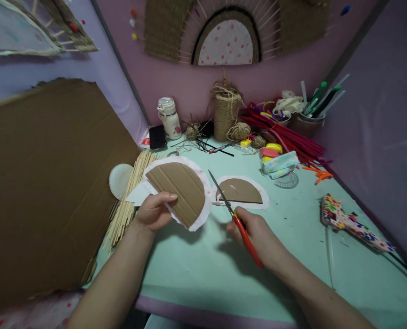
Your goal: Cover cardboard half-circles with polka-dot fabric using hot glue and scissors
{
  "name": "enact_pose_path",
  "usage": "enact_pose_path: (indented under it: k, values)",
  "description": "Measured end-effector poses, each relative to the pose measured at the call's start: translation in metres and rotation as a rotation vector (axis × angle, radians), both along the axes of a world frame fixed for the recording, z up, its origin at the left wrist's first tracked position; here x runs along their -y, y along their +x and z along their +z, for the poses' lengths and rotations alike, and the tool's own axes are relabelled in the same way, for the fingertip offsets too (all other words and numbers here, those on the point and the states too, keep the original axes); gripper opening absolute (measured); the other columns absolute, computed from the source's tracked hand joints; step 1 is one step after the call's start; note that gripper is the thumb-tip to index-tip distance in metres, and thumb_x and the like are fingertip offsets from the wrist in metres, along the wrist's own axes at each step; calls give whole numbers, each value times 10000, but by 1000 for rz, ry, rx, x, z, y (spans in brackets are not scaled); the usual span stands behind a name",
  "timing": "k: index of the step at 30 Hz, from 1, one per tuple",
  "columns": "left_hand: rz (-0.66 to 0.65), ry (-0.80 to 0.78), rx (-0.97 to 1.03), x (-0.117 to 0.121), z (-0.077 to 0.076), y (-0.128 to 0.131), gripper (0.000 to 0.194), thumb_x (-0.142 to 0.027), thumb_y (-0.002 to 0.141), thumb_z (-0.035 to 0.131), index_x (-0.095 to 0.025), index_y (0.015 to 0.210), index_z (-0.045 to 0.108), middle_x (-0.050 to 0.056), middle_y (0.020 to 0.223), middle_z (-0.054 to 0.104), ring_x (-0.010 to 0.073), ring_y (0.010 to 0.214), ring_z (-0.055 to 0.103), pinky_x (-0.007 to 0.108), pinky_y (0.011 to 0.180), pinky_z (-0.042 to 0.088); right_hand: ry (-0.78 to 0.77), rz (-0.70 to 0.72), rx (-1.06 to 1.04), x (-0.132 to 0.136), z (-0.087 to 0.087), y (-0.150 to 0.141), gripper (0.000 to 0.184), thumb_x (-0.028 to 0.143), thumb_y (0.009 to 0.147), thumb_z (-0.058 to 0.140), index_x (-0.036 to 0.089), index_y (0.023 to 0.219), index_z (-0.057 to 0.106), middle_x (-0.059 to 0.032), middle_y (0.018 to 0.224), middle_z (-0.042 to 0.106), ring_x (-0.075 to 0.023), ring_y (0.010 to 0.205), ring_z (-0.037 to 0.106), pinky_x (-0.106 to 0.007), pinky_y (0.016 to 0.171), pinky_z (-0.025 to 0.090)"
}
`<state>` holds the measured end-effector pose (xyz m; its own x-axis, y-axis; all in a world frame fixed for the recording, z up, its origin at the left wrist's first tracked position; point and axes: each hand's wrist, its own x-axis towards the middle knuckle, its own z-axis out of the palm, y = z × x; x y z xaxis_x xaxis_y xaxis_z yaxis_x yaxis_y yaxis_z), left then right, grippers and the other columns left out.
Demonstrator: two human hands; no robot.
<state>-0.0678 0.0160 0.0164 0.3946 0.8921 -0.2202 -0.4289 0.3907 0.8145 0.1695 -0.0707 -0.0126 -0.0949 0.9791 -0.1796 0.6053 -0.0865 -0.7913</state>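
Note:
My left hand [156,211] grips a cardboard half-circle [181,189] by its straight edge, thumb on top. White fabric with pink spots [199,221] shows as a border around the curved edge of that cardboard. In my right hand [254,228] are scissors with red handles [247,242], their blades pointing up and to the left, apart from the fabric. Behind the scissors, a second cardboard half-circle [242,189] lies on the table on a white piece [265,201] that sticks out around it.
A large cardboard sheet [45,183] stands at the left beside thin wooden sticks [131,196]. Twine [224,116], a bottle [170,119] and red pipe cleaners [285,135] stand or lie at the back. A patterned glue gun [354,226] rests at the right.

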Motion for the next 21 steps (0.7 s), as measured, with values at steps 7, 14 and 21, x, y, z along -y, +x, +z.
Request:
enact_pose_path:
  k: [7,14,21]
  values:
    - [-4,-22,-1,1,-2,0,683,-136,607,708,-191,1278,589,63,954,764,337,1029,677,513,951,510,-18,68,-13,4,0,0,297,416,824,532,253,735,302,46,657,487,-132,553,384,-244,524,302]
    - [-37,-46,-23,1,-3,0,664,-180,614,745,-192,1262,601,92,1019,755,357,1088,648,505,954,504,38,48,-227,2,10,0,239,409,857,469,235,735,360,47,632,454,-123,562,373,-246,515,317]
    - [-195,-72,10,20,-18,35,594,-228,669,766,-175,1241,617,113,1050,745,338,1078,651,503,978,478,117,-194,-503,-9,1,-4,315,444,718,690,215,767,479,24,666,535,-146,590,498,-268,552,415]
